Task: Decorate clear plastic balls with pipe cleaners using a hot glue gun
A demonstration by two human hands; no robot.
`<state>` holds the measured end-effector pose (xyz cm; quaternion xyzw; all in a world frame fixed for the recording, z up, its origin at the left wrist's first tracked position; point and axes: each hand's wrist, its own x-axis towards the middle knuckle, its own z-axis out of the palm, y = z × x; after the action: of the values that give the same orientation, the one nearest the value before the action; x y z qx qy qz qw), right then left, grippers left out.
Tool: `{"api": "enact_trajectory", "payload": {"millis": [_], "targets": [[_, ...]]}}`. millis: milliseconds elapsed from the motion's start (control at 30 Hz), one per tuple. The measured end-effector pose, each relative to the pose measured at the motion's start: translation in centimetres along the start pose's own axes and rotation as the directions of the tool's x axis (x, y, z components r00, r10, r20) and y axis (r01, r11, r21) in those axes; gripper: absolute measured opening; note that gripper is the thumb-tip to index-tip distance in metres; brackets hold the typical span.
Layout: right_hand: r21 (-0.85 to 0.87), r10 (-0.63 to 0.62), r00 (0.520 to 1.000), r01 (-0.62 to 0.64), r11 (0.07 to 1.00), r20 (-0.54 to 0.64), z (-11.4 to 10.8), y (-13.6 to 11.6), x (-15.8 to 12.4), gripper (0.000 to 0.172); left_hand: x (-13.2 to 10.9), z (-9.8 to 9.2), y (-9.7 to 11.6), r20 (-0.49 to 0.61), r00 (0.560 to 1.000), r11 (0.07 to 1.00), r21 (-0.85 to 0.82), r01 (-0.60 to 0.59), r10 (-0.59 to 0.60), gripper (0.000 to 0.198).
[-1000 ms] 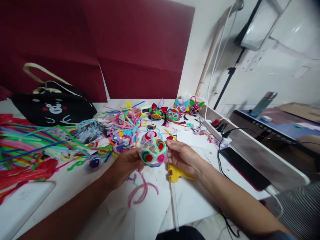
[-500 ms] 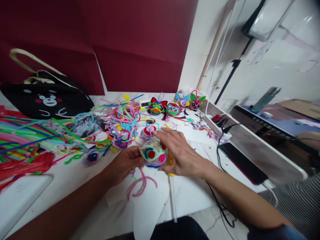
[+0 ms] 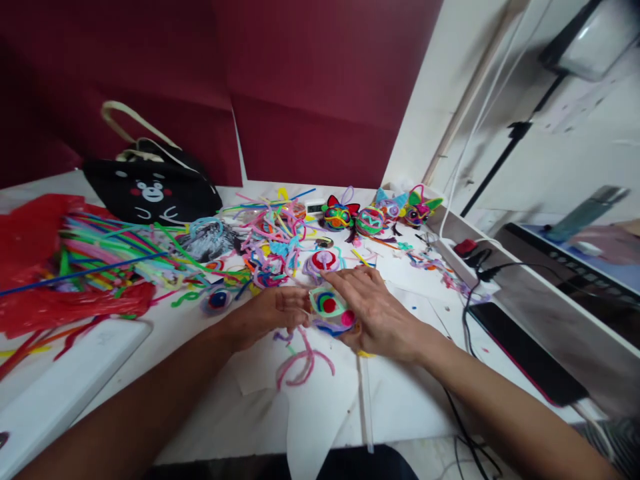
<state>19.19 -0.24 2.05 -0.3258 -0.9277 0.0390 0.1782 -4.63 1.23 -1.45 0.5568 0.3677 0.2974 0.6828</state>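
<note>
One colourful ball (image 3: 329,307) between left hand (image 3: 270,315), right hand (image 3: 381,313).

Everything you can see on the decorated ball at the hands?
The decorated ball shows a pale green, leaf-shaped outline around blue, green and a red centre, like an eye; a pink disc sits beside it, lavender and blue strips below. The material looks fuzzy. The right hand cups its right side; left hand fingertips are at its left edge, contact unclear.

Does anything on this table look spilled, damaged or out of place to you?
Colored pipe cleaners spill from the open red plastic bag at left, and others lie in a tangled heap farther back, which looks untidy. The held craft piece, partly covered by the right hand, shows no clear damage.
</note>
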Motion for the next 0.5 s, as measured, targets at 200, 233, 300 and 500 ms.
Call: {"api": "enact_trajectory", "payload": {"millis": [200, 233, 300, 500], "targets": [[-0.001, 0.007, 0.992, -0.007, 1.0, 0.123, 1.0, 0.0, 0.7, 0.089, -0.7, -4.5, 2.8, -0.537, 0.81, 0.956, 0.278, -0.095, 0.236, 0.035], [0.003, 0.007, 0.99, -0.008, 1.0, 0.141, 1.2, 0.0, 0.8, 0.089, -1.1, -5.5, 3.2, -0.599, 0.742, 0.938, 0.326, -0.118, 0.302, 0.032], [0.013, 0.001, 0.984, -0.004, 1.0, 0.176, 1.6, 0.0, 0.9, 0.089, -1.8, -7.3, 3.8, -0.656, 0.645, 0.899, 0.422, -0.119, 0.393, 0.029], [0.015, -0.007, 0.963, 0.004, 1.0, 0.27, 2.6, 0.0, 1.2, 0.092, -3.2, -10.2, 4.1, -0.68, 0.554, 0.831, 0.554, -0.04, 0.48, 0.021]]}}
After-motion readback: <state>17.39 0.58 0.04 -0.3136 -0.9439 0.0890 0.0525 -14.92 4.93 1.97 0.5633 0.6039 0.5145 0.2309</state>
